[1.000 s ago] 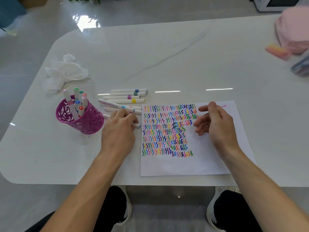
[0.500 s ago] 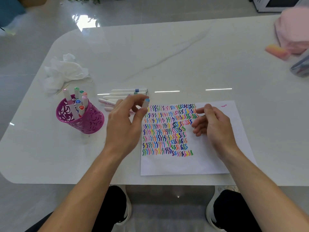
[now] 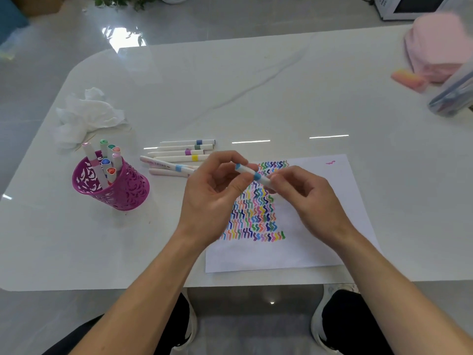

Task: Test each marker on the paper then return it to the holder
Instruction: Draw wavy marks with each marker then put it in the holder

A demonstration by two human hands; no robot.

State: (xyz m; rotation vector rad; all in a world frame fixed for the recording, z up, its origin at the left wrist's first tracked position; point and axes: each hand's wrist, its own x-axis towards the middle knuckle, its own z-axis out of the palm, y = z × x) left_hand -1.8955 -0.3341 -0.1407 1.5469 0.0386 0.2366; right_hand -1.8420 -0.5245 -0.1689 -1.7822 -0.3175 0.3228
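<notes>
A white marker with a light blue band (image 3: pixel 252 173) is held above the paper (image 3: pixel 320 226) between both hands. My left hand (image 3: pixel 215 193) pinches its capped left end; my right hand (image 3: pixel 304 193) grips the other end. The paper carries rows of coloured squiggles and one pink mark at its top right. A purple lattice holder (image 3: pixel 120 188) on the left holds several markers standing upright. Several more white markers (image 3: pixel 184 155) lie in a loose row on the table between the holder and the paper.
Crumpled white tissue (image 3: pixel 84 116) lies behind the holder. At the far right sit a pink cloth (image 3: pixel 440 44), an orange-pink eraser (image 3: pixel 409 79) and a clear pencil pouch (image 3: pixel 453 96). The table's near edge (image 3: pixel 102 286) runs just in front of the paper.
My left hand picked a blue-banded marker from the row and carried it right over the paper. My right hand rose from the sheet and took hold of its other end.
</notes>
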